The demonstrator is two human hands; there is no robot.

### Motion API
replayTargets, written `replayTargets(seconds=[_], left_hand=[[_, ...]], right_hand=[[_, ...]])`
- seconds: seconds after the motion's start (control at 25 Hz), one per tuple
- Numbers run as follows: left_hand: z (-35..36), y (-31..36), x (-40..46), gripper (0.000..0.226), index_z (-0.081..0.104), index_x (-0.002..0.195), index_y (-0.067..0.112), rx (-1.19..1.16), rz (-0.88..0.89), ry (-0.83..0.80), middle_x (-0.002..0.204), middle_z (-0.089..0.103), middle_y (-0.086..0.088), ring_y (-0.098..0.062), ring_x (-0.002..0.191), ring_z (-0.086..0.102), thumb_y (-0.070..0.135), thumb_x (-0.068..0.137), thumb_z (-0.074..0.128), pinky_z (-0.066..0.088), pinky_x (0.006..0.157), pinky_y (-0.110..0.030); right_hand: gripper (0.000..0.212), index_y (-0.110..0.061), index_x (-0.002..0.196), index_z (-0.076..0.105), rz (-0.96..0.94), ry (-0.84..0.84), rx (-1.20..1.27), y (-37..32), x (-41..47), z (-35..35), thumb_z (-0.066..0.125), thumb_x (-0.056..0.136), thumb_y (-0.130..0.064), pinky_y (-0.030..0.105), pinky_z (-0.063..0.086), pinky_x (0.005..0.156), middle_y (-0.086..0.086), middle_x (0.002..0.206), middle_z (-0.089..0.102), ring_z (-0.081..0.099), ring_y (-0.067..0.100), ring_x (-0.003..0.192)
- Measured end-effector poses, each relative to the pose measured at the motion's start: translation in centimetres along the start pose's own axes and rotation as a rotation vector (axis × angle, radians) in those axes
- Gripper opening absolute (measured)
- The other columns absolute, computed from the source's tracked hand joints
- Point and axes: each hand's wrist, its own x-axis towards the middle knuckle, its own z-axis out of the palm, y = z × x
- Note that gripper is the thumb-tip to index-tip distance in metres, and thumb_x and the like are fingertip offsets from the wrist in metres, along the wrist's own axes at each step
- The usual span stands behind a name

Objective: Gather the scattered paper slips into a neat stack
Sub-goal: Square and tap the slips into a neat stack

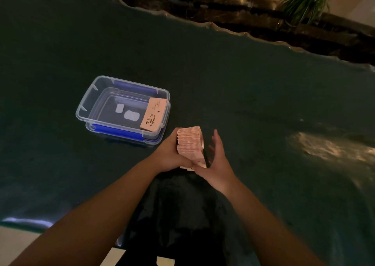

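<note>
A thick stack of pink paper slips (190, 141) stands on edge on the dark table, fanned slightly, right in front of me. My left hand (171, 156) grips its left side and near end. My right hand (216, 162) sits at the stack's right side with fingers spread and raised, its thumb touching the near end of the stack beside my left thumb. One more pink slip (153, 114) with a coffee-cup print leans inside the right end of a clear plastic box (85, 107).
The clear box has blue clips (116, 131) on its long sides and stands left of the stack. The dark table (263, 107) has a wavy far edge, with potted plants (304, 1) beyond it. A bright reflection lies on the table at right.
</note>
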Motion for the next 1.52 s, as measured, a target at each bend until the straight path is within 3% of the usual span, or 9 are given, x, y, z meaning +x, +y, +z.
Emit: replayTargets(seconds=[0.08,0.2,0.44,0.64,0.76,1.0,1.24,1.36,1.52], left_hand=[[-0.1,0.5,-0.5,0.098,0.044,0.139,0.039,-0.108,-0.032,-0.021,0.128,0.065,0.013,-0.002,0.119,0.061,0.015,0.061,0.098,0.054,0.095,-0.031],[0.0,1.2,-1.1,0.088,0.048,0.143,0.018,-0.28,-0.069,-0.077,0.127,0.071,-0.004,-0.02,0.121,0.066,-0.003,0.068,0.089,0.058,0.093,-0.038],[0.5,1.0,-1.7,0.078,0.046,0.144,0.014,-0.518,-0.089,-0.146,0.126,0.069,-0.015,-0.031,0.122,0.065,-0.004,0.074,0.076,0.059,0.092,-0.042],[-0.4,-0.5,-1.7,0.099,0.041,0.141,0.047,-0.216,-0.039,-0.052,0.131,0.065,0.01,-0.011,0.123,0.062,0.017,0.063,0.095,0.057,0.097,-0.043],[-0.4,-1.1,-1.3,0.098,0.045,0.135,0.047,0.036,-0.052,-0.036,0.125,0.065,0.023,0.006,0.117,0.06,0.033,0.055,0.099,0.052,0.102,-0.036],[0.9,-2.9,-0.6,0.112,0.033,0.144,0.046,0.36,0.011,0.13,0.144,0.047,0.013,-0.016,0.141,0.037,0.055,0.049,0.093,0.034,0.116,-0.051],[0.9,-4.9,0.5,0.132,0.013,0.16,0.03,0.577,0.02,0.059,0.167,0.026,-0.003,-0.022,0.155,0.011,0.055,0.058,0.093,0.002,0.121,-0.05],[1.1,-5.2,0.4,0.136,0.006,0.16,0.031,0.595,0.038,0.052,0.167,0.022,-0.002,-0.017,0.154,0.008,0.059,0.057,0.091,0.002,0.122,-0.051],[0.8,-5.0,0.6,0.134,0.011,0.157,0.036,0.494,0.045,0.069,0.16,0.031,0.001,-0.022,0.149,0.024,0.054,0.053,0.093,0.02,0.12,-0.051]], right_hand=[[0.151,-0.042,0.168,-0.003,0.1,-0.02,0.154,0.6,-0.2,-0.1,0.094,0.053,-0.039,0.05,0.043,0.122,0.0,0.177,0.02,0.033,0.019,0.158],[0.148,-0.043,0.168,0.004,0.188,-0.037,0.369,1.2,-0.8,0.1,0.095,0.053,-0.026,0.037,0.056,0.108,-0.003,0.156,0.052,0.057,0.014,0.139],[0.095,-0.029,0.146,0.049,0.172,0.037,0.73,1.8,-1.5,1.4,0.087,0.064,0.0,0.046,0.061,0.1,0.01,0.136,0.072,0.072,0.026,0.125],[0.086,-0.023,0.14,0.057,0.093,0.094,0.491,2.5,-1.1,-0.7,0.086,0.062,0.001,0.043,0.062,0.098,0.004,0.129,0.076,0.072,0.022,0.123],[0.1,-0.02,0.152,0.046,0.065,0.111,0.339,2.9,-1.0,-1.3,0.084,0.062,0.005,0.039,0.062,0.098,0.003,0.136,0.07,0.069,0.017,0.125],[0.117,-0.032,0.168,0.018,0.025,0.077,-0.037,3.9,-0.6,-1.5,0.086,0.075,-0.011,0.033,0.055,0.107,-0.01,0.148,0.053,0.059,0.002,0.13],[0.122,-0.03,0.17,0.007,0.036,0.028,-0.345,5.7,0.3,-1.8,0.085,0.077,-0.041,0.05,0.021,0.129,0.001,0.18,0.006,0.0,0.024,0.166],[0.123,-0.025,0.171,0.004,0.018,0.018,-0.474,6.1,0.8,-1.8,0.082,0.078,-0.046,0.059,0.014,0.131,0.0,0.18,0.005,-0.01,0.025,0.165],[0.132,-0.029,0.17,-0.006,-0.052,0.036,-0.48,6.0,1.1,-2.4,0.086,0.076,-0.042,0.053,0.017,0.131,-0.005,0.177,0.014,0.0,0.021,0.165]])
